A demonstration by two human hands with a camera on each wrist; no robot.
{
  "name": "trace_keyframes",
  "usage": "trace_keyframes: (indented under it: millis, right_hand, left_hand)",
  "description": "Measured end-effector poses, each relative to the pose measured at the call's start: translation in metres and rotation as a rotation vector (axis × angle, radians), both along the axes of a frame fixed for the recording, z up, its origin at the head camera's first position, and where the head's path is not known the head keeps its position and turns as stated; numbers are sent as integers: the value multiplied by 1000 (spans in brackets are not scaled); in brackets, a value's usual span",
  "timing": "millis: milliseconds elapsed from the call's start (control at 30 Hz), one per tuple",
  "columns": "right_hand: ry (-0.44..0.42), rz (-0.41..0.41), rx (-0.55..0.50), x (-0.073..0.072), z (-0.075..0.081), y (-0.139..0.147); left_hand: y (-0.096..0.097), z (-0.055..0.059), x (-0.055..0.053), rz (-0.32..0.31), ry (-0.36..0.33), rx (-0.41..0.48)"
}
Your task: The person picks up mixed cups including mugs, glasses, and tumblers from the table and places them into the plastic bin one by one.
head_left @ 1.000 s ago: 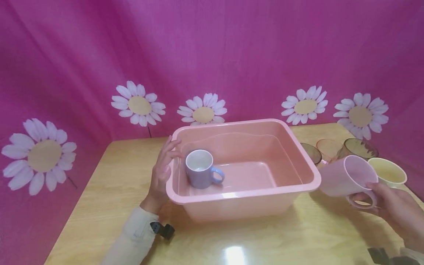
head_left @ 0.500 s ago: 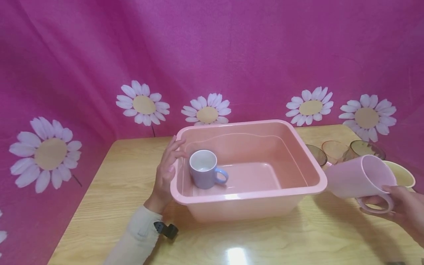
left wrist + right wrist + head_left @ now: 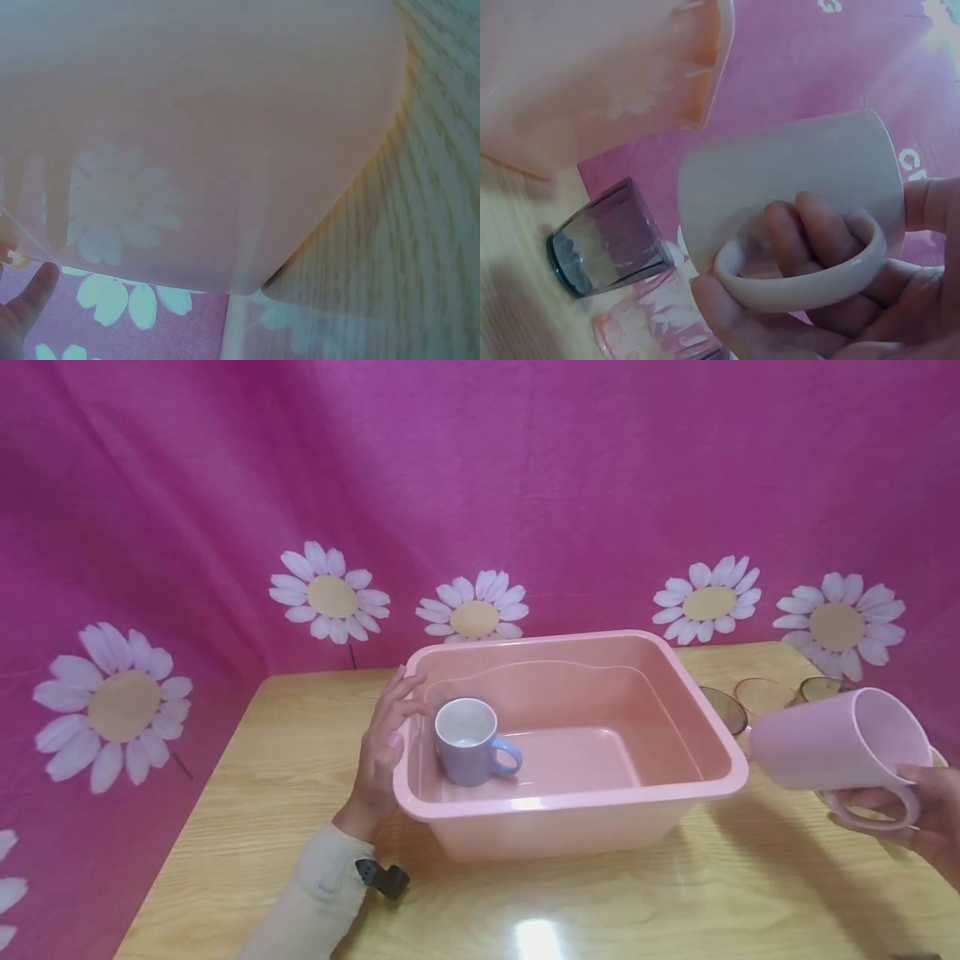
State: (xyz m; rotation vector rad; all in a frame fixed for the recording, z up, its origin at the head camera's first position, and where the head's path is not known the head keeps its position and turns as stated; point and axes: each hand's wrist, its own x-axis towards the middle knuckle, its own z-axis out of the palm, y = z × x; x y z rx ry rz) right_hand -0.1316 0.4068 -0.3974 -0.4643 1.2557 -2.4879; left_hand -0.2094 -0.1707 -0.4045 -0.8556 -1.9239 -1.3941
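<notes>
A pink plastic basin (image 3: 570, 814) stands on the wooden table, with a lilac-blue mug (image 3: 461, 760) upright inside at its left end. My left hand (image 3: 378, 756) holds the basin's left rim, fingers reaching over the edge; in the left wrist view a finger (image 3: 36, 291) shows beside the basin wall. Right of the basin, my right hand (image 3: 933, 814) grips a pale pink mug (image 3: 810, 739) by its handle. That mug is tilted on its side above the table, mouth to the right. In the right wrist view, fingers pass through the handle (image 3: 802, 289).
Behind the held mug stand a dark tinted glass (image 3: 726, 708), a clear pinkish glass (image 3: 761, 695) and another dark glass (image 3: 821, 687). A yellow cup (image 3: 939, 758) is mostly hidden behind the mug. A magenta curtain with daisies (image 3: 577, 510) hangs behind the table.
My right hand has moved the pink mug rightward and slightly up, away from the basin. The view has shifted a little; my left hand stays at the basin rim.
</notes>
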Motion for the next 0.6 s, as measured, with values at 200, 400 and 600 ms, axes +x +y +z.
trace_keyframes:
  millis: [200, 400, 600]
  right_hand:
    - [-40, 84, -161, -3, 7, 3]
    - [-29, 208, -162, -9, 17, 4]
    - [-66, 245, -203, -19, 28, -1]
  left_hand:
    - [0, 0, 1, 13, -33, -12]
    - [1, -2, 3, 16, -41, -14]
    - [1, -3, 3, 27, -48, -21]
